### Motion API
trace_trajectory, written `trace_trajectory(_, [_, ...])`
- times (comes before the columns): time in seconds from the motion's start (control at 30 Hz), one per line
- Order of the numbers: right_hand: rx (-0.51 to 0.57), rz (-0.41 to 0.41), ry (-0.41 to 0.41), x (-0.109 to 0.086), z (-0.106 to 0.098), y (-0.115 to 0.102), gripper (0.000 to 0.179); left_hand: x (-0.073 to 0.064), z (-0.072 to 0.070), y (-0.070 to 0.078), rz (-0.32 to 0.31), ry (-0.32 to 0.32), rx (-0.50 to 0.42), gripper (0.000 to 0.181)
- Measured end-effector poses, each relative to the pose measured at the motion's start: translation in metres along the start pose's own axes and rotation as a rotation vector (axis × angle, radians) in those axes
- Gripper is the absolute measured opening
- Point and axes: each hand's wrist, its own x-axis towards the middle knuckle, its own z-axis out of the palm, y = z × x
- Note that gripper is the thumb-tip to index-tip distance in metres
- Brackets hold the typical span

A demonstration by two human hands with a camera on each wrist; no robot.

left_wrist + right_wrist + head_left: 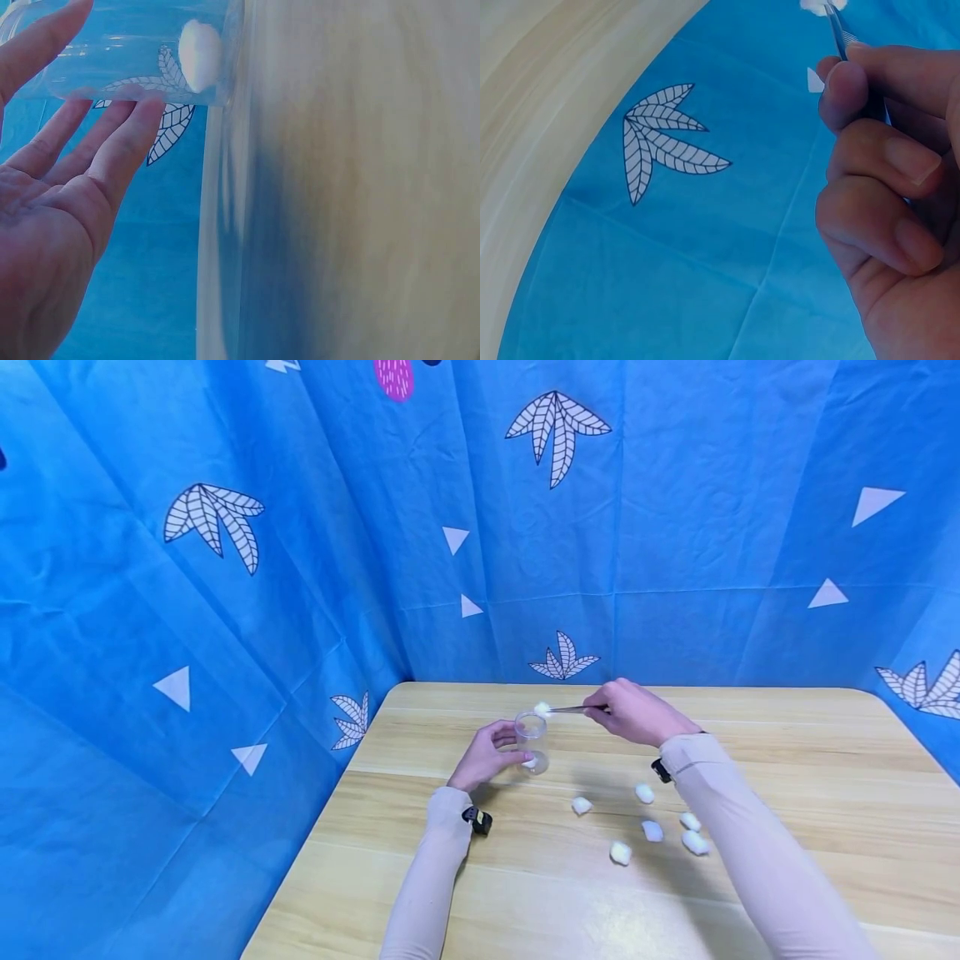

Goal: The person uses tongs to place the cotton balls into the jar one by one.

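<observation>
A clear plastic jar (532, 739) stands upright on the wooden table, and my left hand (486, 758) holds it between thumb and fingers. Through its wall in the left wrist view, a white cotton ball (200, 56) shows at the bottom. My right hand (636, 712) pinches a pair of metal tweezers (573, 709), its remaining fingers curled in. At the tweezers' tips is another cotton ball (542, 710), close above the jar's open rim on its right side. The right wrist view cuts that ball off at the top edge.
Several loose cotton balls (620, 852) lie on the table (525, 910) between my forearms, some close to the right sleeve. A blue curtain (675, 527) with leaf and triangle prints hangs behind the table and along its left side.
</observation>
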Motion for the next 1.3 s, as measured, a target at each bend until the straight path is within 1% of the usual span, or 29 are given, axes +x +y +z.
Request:
trace_trajectory(0.23, [0.015, 0.004, -0.029, 0.006, 0.008, 0.001, 0.019, 0.001, 0.0, -0.001, -0.003, -0.009, -0.003, 0.06])
trace_trajectory(0.47, [0.01, -0.023, -0.021, 0.009, 0.014, 0.001, 0.02, 0.002, -0.001, -0.002, 0.008, -0.011, 0.001, 0.059])
trace_trajectory(0.73, [-0.01, -0.045, -0.02, 0.01, 0.02, 0.001, 0.023, 0.0, 0.0, 0.001, 0.009, -0.009, 0.011, 0.059])
trace_trajectory(1.07, [-0.008, -0.064, -0.021, 0.01, 0.024, 0.002, 0.026, 0.0, 0.0, 0.0, 0.005, -0.009, 0.013, 0.058])
trace_trajectory(1.3, [-0.009, -0.056, -0.027, 0.01, 0.024, 0.001, 0.026, 0.0, 0.001, 0.001, -0.001, -0.009, 0.017, 0.057])
